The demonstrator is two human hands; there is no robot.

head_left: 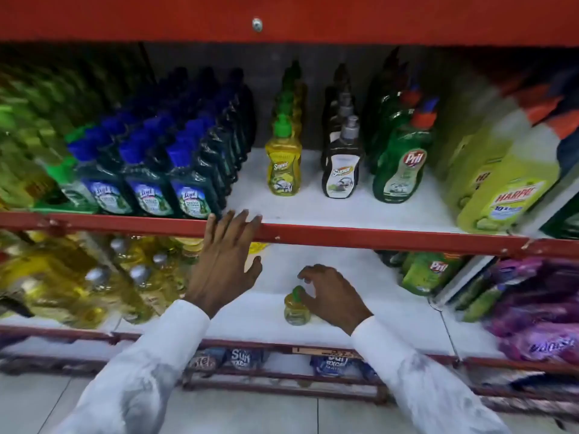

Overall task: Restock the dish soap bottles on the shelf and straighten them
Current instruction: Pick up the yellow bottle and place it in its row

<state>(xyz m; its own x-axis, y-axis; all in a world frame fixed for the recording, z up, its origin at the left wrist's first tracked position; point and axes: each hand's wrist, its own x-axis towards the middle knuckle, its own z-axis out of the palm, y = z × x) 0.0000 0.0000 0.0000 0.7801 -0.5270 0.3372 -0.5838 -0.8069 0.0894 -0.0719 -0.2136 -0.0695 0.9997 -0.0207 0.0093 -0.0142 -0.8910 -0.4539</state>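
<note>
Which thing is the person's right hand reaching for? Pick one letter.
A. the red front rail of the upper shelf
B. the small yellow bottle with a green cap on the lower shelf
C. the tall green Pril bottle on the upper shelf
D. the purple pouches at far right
B: the right hand curls its fingers around the green cap of the small yellow bottle on the lower white shelf; the left hand rests on the red rail.

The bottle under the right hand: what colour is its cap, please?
Green cap, on a yellow bottle; head view.
</note>
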